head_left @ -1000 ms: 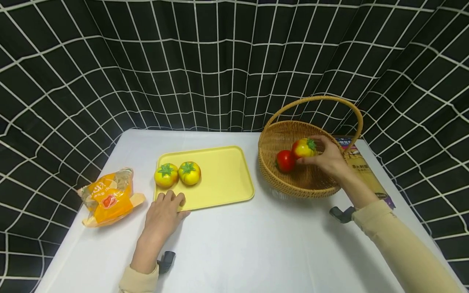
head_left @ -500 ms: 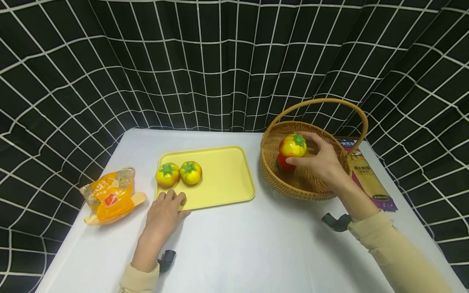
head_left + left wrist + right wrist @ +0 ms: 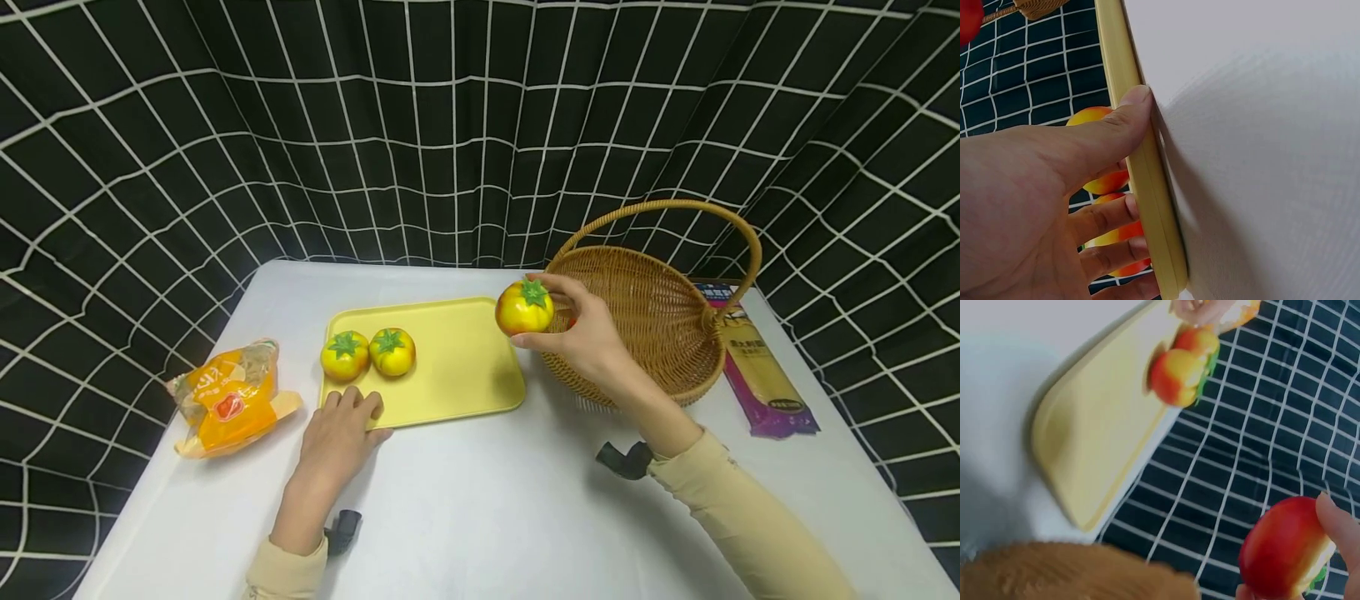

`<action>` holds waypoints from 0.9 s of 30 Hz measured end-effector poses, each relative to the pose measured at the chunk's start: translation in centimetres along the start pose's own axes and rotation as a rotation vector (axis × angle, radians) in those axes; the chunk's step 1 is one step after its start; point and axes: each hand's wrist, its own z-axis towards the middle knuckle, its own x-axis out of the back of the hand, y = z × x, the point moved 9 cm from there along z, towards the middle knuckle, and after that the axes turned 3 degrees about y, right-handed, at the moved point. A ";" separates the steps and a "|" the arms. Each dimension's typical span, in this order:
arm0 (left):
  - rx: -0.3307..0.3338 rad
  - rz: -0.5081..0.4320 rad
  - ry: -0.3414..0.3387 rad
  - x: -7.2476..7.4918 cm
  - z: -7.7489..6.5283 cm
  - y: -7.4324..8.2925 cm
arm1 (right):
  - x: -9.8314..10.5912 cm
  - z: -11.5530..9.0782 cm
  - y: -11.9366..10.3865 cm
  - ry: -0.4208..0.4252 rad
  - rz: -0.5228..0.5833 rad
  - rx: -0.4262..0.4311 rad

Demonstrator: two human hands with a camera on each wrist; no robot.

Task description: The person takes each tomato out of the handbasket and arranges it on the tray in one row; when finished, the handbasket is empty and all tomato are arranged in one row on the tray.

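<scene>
If the yellow tray (image 3: pixel 465 375) is the dial and the person is at six o'clock, the right hand (image 3: pixel 588 333) holds a red-and-yellow tomato (image 3: pixel 519 312) in the air near two o'clock. Its grip is clamped on the tomato's sides, thumb opposite fingers, probably because something round and smooth slips less that way. The left hand (image 3: pixel 333 442) pinches the tray's rim at eight o'clock, apparently so the tray won't slide on the white desk (image 3: pixel 465 508). Inside, at nine o'clock, two similar tomatoes (image 3: pixel 392 352) sit side by side, leafy tops up, perhaps grouped to save room. A wicker basket (image 3: pixel 637 308) stands at three, likely for easy right-handed reach. Farther out, perhaps set aside, lie an orange bag (image 3: pixel 232 400) at nine and a purple-edged packet (image 3: pixel 763 367) at three.
</scene>
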 end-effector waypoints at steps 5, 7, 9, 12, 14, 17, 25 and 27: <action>-0.005 -0.003 -0.001 0.0 0.0 0.1 | -2.7 1.2 -0.8 0.002 0.024 0.037; -0.006 -0.007 -0.001 0.0 0.0 0.1 | -3.8 1.6 -1.0 0.004 0.034 0.045; -0.006 -0.008 0.000 0.0 0.0 0.1 | -4.9 2.0 -1.1 0.012 0.039 0.053; -0.006 -0.008 0.004 0.0 0.1 0.1 | -6.6 2.5 -1.0 0.012 0.048 0.048; -0.001 -0.014 0.007 0.0 0.1 0.0 | -7.8 2.8 -0.8 0.005 0.050 0.048; 0.008 -0.025 0.010 0.0 0.1 0.0 | -9.2 3.1 -0.3 -0.008 0.040 0.039; 0.010 -0.034 0.012 0.1 0.0 -0.1 | -11.9 4.2 2.1 -0.012 0.051 -0.027; 0.009 -0.030 0.012 0.1 0.0 -0.1 | -12.4 4.5 2.8 -0.010 0.050 -0.052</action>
